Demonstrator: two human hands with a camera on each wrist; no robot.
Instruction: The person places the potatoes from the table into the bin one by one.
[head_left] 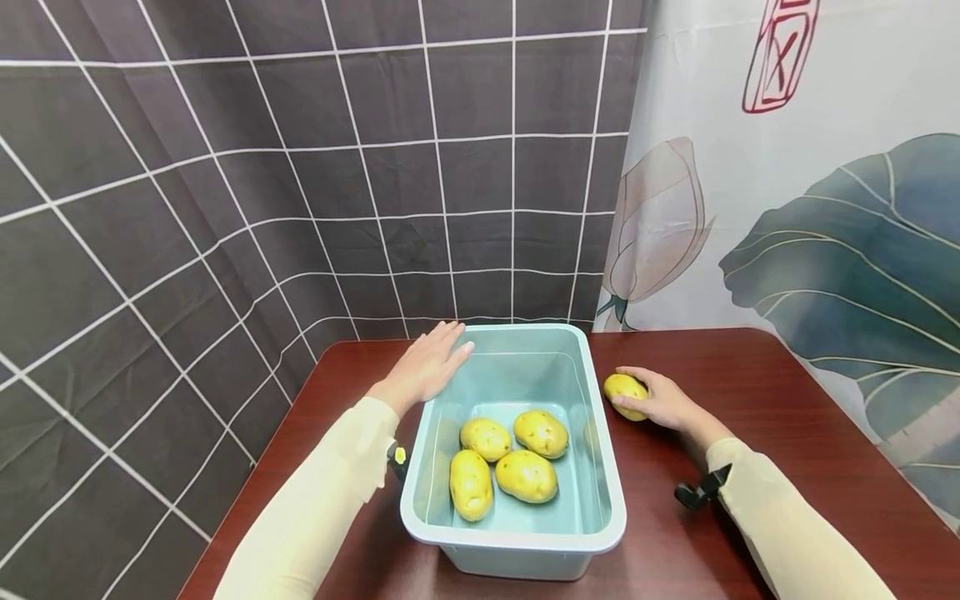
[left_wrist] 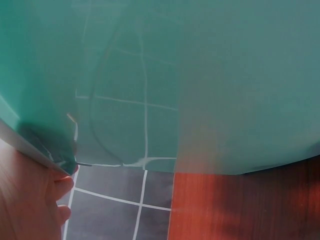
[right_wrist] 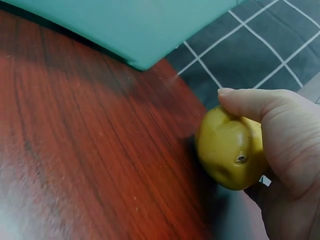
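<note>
A light blue plastic tub (head_left: 517, 542) stands on the table, with several yellow potatoes (head_left: 527, 477) lying on its floor. My left hand (head_left: 426, 367) rests at the tub's far left rim, fingers extended and thumb reaching over the edge. In the left wrist view the tub's side (left_wrist: 130, 100) fills most of the picture, and part of the left hand (left_wrist: 30, 195) shows at the lower left. To the right of the tub, my right hand (head_left: 663, 400) grips another potato (head_left: 626, 396). The right wrist view shows the thumb across this potato (right_wrist: 227, 150), close to the tabletop.
The reddish-brown wooden table (head_left: 675, 508) extends on both sides of the tub. A dark grid-patterned cloth (head_left: 480, 183) hangs behind and to the left. At the right hangs a white cloth with a painted leaf (head_left: 862, 250). Each wrist carries a small black device (head_left: 701, 489).
</note>
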